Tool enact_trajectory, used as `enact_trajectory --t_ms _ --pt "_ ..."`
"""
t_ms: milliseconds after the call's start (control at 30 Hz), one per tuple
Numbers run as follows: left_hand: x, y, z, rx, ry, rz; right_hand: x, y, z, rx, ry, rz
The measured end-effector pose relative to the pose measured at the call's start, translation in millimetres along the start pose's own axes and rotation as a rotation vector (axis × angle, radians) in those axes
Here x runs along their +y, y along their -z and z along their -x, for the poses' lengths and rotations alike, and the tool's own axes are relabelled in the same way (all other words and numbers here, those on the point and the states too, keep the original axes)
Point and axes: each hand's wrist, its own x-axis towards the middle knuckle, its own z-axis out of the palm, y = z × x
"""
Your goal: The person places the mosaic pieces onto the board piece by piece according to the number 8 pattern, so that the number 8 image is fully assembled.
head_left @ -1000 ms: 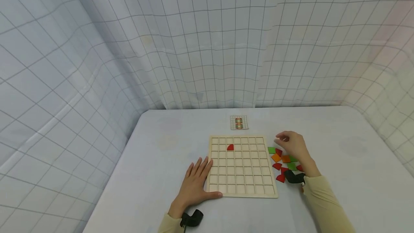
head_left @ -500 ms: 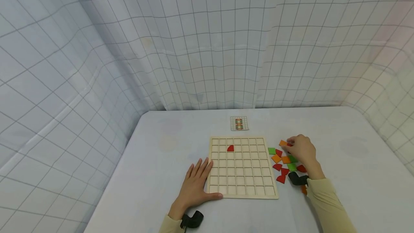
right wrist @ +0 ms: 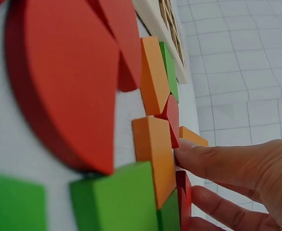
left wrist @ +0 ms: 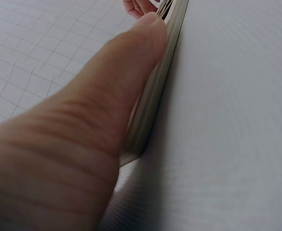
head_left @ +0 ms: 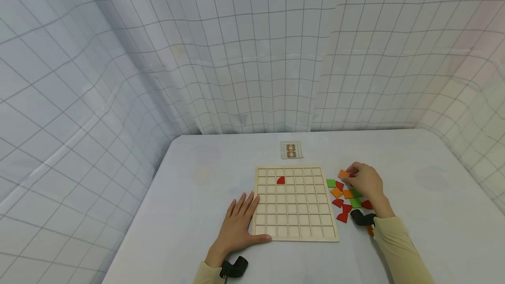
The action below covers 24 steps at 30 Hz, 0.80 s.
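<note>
A wooden grid board (head_left: pixel 296 241) lies on the table with one red quarter-circle tile (head_left: pixel 281 180) in its upper part. My left hand (head_left: pixel 236 225) rests spread at the board's left, fingers on its side edge and thumb along the near edge; the thumb (left wrist: pixel 116 67) shows close up in the left wrist view. Right of the board my right hand (head_left: pixel 364 181) bends its fingers down at red tiles (right wrist: pixel 184 185) beside an orange square tile (head_left: pixel 343 174). Thumb and fingers are apart in the right wrist view; whether they pinch a red tile I cannot tell.
Green tiles (head_left: pixel 355 203), orange tiles (head_left: pixel 336 193) and red tiles (head_left: pixel 342 218) lie loosely between the board and my right forearm. A small pattern card (head_left: pixel 291 150) lies beyond the board. Grid-patterned white curtains (head_left: pixel 252 56) stand behind the table.
My right hand has come down and slightly right onto the tiles at the far end of the pile, then shifted a little left. The left hand and the board stay put.
</note>
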Motion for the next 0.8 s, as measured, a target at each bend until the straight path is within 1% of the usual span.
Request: enact_trajectory --t_ms 133,333,533,667,733,800 --pt "0.3 -0.2 -0.1 -0.008 0.003 -0.010 2.9 -0.5 1.1 0.000 0.010 -0.077" --pt "0.3 0.2 0.0 -0.023 0.021 -0.003 6.6 -0.4 0.6 0.001 -0.005 -0.184" --pt "0.3 0.7 -0.6 -0.019 0.017 -0.004 6.0 -2.2 1.0 0.003 -0.002 -0.215" --pt "-0.7 -0.6 -0.1 -0.034 0.025 -0.002 5.0 -3.1 1.0 0.016 0.009 -0.217" --pt "-1.2 -1.2 0.4 -0.038 0.027 0.002 3.2 -3.2 1.4 0.027 0.021 -0.227" --pt "-1.3 -1.0 0.8 -0.040 0.027 0.004 0.8 -3.2 2.0 0.045 0.055 -0.235"
